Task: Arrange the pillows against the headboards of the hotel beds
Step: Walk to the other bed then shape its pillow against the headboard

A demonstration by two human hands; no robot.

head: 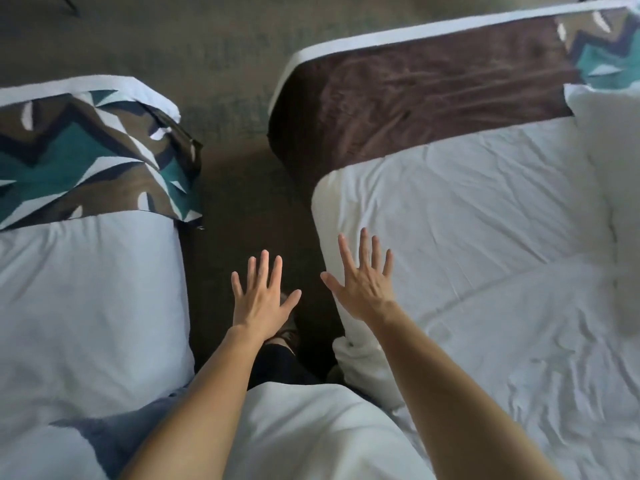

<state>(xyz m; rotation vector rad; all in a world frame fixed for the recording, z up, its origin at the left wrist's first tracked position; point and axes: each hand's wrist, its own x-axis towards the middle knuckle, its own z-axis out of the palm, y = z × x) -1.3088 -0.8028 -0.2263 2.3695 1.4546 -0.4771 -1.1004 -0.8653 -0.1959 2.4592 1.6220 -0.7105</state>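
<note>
I stand in the aisle between two hotel beds. My left hand (261,296) is stretched out over the dark carpet, fingers spread, holding nothing. My right hand (363,278) hovers over the near edge of the right bed (467,209), fingers spread and empty too. A white pillow (609,161) lies on the right bed at the right edge of the view, partly cut off. The left bed (86,289) has a white cover. No headboard is in view.
A patterned teal, brown and white runner (86,157) crosses the foot of the left bed. A brown runner (415,95) with a patterned end crosses the right bed. Dark carpet (225,64) fills the aisle and beyond. White fabric (311,427) hangs below my arms.
</note>
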